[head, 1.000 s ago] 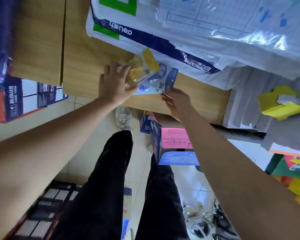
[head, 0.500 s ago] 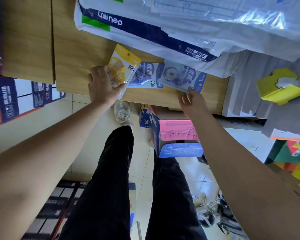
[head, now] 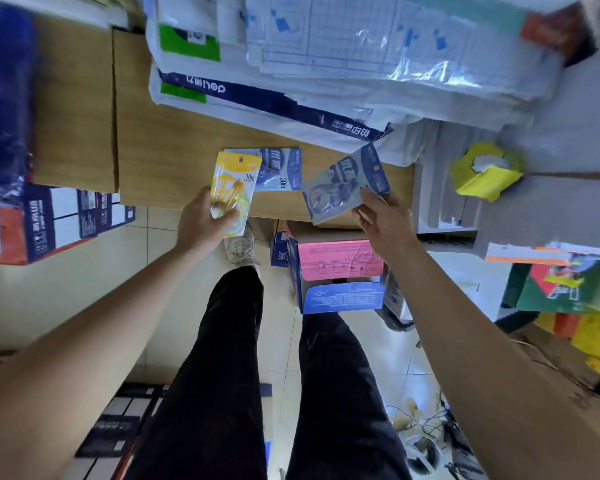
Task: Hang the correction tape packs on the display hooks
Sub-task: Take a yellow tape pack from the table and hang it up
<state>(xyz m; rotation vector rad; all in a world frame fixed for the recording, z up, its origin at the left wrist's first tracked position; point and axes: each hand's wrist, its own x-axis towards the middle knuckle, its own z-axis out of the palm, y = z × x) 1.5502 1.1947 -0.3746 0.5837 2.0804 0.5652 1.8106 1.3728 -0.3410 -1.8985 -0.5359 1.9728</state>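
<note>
My left hand (head: 205, 225) grips a yellow correction tape pack (head: 234, 188) by its lower part, holding it over the front edge of the wooden table (head: 174, 161). My right hand (head: 381, 220) pinches the lower right corner of a blue correction tape pack (head: 343, 183), which is tilted and lifted off the table. A second blue correction tape pack (head: 278, 169) lies flat on the table between the two, partly behind the yellow one. No display hooks are in view.
Stacks of white paper reams (head: 274, 102) and plastic-wrapped sheets (head: 378, 46) fill the back of the table. A yellow tissue box (head: 482, 171) sits at the right. An open blue carton (head: 336, 275) stands on the floor under the table edge, a printed box (head: 49, 220) at the left.
My right hand has lifted one blue pack off the table and tilted it. My left hand has pulled the yellow pack back toward the table's front edge.
</note>
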